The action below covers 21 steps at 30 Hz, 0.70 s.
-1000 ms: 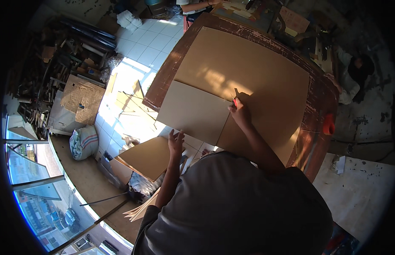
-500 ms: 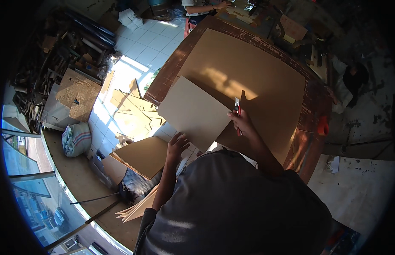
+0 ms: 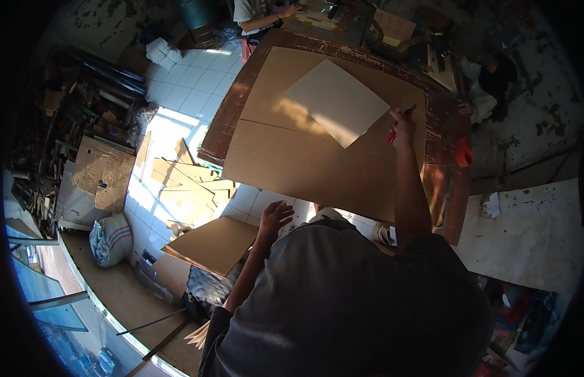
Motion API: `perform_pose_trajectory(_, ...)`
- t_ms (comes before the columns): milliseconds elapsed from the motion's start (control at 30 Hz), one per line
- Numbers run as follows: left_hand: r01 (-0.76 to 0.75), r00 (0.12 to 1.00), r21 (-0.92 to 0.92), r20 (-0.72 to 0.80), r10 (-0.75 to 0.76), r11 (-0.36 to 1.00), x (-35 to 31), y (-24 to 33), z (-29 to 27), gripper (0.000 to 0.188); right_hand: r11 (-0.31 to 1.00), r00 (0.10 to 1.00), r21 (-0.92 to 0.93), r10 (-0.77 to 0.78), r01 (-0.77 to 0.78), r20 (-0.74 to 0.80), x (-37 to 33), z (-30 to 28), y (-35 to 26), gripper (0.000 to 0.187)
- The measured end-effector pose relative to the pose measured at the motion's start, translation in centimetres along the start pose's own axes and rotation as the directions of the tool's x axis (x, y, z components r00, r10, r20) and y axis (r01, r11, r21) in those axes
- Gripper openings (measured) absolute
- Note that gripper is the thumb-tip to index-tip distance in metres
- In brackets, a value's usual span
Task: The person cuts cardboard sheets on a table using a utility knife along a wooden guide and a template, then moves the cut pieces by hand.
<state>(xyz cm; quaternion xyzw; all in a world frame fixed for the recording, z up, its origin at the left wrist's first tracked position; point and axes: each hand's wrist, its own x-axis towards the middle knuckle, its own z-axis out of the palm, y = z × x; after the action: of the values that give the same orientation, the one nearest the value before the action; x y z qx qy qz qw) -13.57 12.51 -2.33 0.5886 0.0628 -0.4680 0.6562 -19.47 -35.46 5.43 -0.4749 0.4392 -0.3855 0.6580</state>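
My right hand (image 3: pixel 402 129) is closed around a red utility knife (image 3: pixel 391 136), whose front end points away and to the right. Its fingers touch or nearly touch the right corner of a pale grey cardboard sheet (image 3: pixel 339 100). That sheet lies over large brown cardboard (image 3: pixel 292 160), which covers most of a worn dark-red table (image 3: pixel 218 135). By my body, off the table's near edge, my left hand (image 3: pixel 275 217) hangs with fingers apart and nothing in it. Just left of it is a stack of brown cardboard sheets (image 3: pixel 213 245).
An orange-red tape roll (image 3: pixel 463 152) sits on the table's right edge. Cardboard offcuts (image 3: pixel 185 179) litter the tiled floor at left, near a stuffed sack (image 3: pixel 111 239). One person (image 3: pixel 257 22) works at the far side; another person (image 3: pixel 490 88) is at the right.
The pale grey sheet has moved away and rightward, from the near left edge onto the middle of the brown cardboard. My right hand reached farther forward with the knife; my view has shifted.
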Motion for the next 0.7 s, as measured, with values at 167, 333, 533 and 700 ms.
perform_pose_trajectory(167,0.075,0.991,0.028,0.113,-0.078,0.997,1.2,-1.0,1.5,0.050,0.978,0.991,-0.164,-0.134,0.127,-0.030,-6.0,-3.2,-1.2,0.023)
perform_pose_trajectory(333,0.130,0.976,0.063,0.171,-0.139,0.990,1.6,-1.2,3.5,0.057,0.878,0.999,-0.479,0.012,0.013,0.049,-12.3,-9.2,1.5,0.026)
perform_pose_trajectory(533,0.109,0.976,0.022,0.187,-0.111,0.994,1.7,-0.6,5.9,0.053,0.520,0.976,-0.850,-0.215,0.085,-0.034,-12.9,-21.7,5.3,0.026)
perform_pose_trajectory(700,0.093,0.981,0.006,0.173,-0.092,0.996,2.1,-1.2,5.7,0.046,0.182,0.869,-0.978,-0.495,0.104,0.000,-11.5,-28.0,5.3,0.028)
